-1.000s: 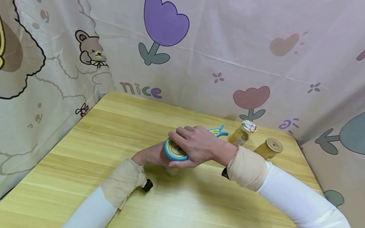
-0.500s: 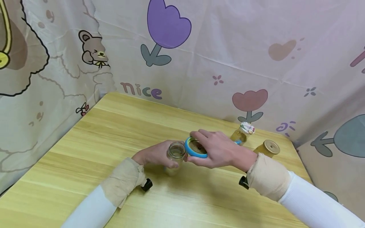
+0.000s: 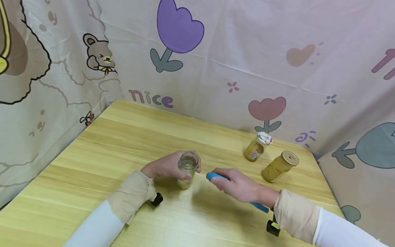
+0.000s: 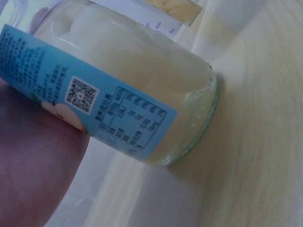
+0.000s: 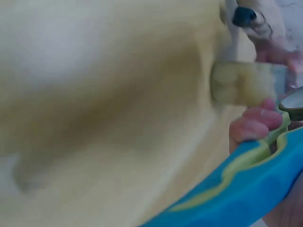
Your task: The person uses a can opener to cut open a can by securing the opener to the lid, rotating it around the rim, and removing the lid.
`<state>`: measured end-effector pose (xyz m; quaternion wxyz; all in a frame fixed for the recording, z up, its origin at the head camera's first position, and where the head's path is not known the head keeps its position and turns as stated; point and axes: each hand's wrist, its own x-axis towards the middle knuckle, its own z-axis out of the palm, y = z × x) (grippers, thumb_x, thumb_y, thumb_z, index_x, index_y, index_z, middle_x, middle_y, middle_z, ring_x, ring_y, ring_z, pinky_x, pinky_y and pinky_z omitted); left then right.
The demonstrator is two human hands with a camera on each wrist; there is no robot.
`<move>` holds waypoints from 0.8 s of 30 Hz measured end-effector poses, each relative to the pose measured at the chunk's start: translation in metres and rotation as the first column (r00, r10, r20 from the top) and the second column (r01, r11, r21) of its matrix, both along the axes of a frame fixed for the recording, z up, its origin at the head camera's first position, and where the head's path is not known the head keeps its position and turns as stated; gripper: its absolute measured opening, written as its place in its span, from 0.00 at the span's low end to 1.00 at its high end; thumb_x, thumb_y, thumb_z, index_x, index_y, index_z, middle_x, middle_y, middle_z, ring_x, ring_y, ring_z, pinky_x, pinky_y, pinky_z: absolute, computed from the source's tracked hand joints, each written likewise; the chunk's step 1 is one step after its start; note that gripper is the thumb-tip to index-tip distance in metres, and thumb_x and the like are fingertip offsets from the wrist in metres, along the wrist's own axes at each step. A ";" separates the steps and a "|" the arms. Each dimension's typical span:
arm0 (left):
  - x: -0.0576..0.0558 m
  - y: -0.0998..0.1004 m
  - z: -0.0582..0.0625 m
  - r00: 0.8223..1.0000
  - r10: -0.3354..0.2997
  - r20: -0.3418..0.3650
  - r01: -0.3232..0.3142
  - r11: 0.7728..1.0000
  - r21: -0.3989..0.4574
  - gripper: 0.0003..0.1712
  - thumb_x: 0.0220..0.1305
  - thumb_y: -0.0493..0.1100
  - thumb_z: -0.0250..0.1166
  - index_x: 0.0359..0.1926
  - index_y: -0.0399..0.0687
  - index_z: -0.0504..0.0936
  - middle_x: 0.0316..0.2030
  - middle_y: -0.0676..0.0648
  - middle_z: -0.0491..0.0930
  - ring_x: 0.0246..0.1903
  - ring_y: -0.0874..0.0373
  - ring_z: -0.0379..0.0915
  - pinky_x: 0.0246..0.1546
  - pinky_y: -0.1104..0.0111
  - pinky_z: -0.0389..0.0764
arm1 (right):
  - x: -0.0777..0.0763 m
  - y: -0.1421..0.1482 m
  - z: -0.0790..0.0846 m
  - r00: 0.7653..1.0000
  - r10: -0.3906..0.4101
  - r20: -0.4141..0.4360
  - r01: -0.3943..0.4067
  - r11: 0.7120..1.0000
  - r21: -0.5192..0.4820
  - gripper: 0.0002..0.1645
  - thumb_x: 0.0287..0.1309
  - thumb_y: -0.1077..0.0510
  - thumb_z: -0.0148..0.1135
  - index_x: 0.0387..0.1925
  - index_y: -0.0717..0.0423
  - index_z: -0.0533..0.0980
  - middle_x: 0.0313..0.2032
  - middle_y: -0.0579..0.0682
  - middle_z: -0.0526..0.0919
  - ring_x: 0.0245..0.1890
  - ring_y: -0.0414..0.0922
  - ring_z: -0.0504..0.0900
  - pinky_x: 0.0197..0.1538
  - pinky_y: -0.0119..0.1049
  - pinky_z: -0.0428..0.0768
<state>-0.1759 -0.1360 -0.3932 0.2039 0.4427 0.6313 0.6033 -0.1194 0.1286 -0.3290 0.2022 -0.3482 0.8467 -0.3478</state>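
My left hand [image 3: 168, 166] grips an uncapped glass jar [image 3: 187, 165], which stands upright on the table. In the left wrist view, the jar's blue label [image 4: 90, 94] and the pale contents behind the glass show. To the right of the jar, my right hand [image 3: 239, 186] holds a blue jar opener [image 3: 260, 207] above the table, turned edge-on. The opener's yellow-green toothed inner edge [image 5: 244, 165] shows in the right wrist view. A round metal lid [image 5: 294, 100] with a pale inside is at the opener, by the fingers.
Behind my right hand, a small jar with a patterned lid [image 3: 253, 151] and a larger jar with a gold lid [image 3: 279, 166] stand on the wooden table [image 3: 148, 133]. A printed cloth [image 3: 222, 41] hangs along the table's far edge.
The opener has come off the jar with the lid, uncovering its mouth. My right hand has moved right and toward me, turning the opener edge-on. My left hand stays on the jar.
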 end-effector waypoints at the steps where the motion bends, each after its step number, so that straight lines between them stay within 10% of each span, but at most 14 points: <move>1: 0.000 0.000 0.000 1.000 0.001 0.000 -0.001 1.000 0.002 0.20 0.51 0.29 0.64 0.47 0.42 0.74 0.42 0.42 0.77 0.47 0.38 0.71 0.52 0.57 0.75 | 0.003 -0.001 -0.003 0.997 0.008 0.080 -0.004 0.999 -0.039 0.17 0.75 0.47 0.40 0.36 0.51 0.72 0.25 0.47 0.73 0.18 0.36 0.66 0.21 0.29 0.69; 6: 0.000 0.000 0.000 1.000 0.003 0.004 -0.003 1.000 0.000 0.21 0.50 0.28 0.64 0.47 0.42 0.74 0.43 0.41 0.77 0.47 0.37 0.71 0.53 0.58 0.75 | 0.014 -0.006 -0.015 0.900 0.078 0.429 0.011 0.980 -0.201 0.30 0.77 0.47 0.31 0.34 0.68 0.68 0.22 0.56 0.69 0.14 0.40 0.62 0.17 0.29 0.65; 11: 0.001 -0.002 -0.001 1.000 0.000 -0.001 0.000 1.000 0.013 0.21 0.51 0.32 0.65 0.48 0.40 0.73 0.43 0.41 0.76 0.48 0.38 0.71 0.54 0.57 0.73 | 0.022 -0.014 -0.027 0.744 0.141 0.653 0.057 0.961 -0.272 0.38 0.76 0.42 0.28 0.35 0.76 0.66 0.23 0.53 0.69 0.15 0.40 0.62 0.17 0.30 0.65; 24: -0.001 0.000 -0.001 0.999 0.019 -0.036 -0.018 1.000 0.014 0.20 0.54 0.40 0.68 0.47 0.43 0.74 0.42 0.43 0.77 0.47 0.40 0.72 0.54 0.58 0.74 | 0.036 -0.042 -0.050 0.531 0.197 0.824 0.084 0.955 -0.283 0.49 0.73 0.34 0.21 0.50 0.81 0.63 0.26 0.47 0.74 0.15 0.37 0.67 0.18 0.29 0.68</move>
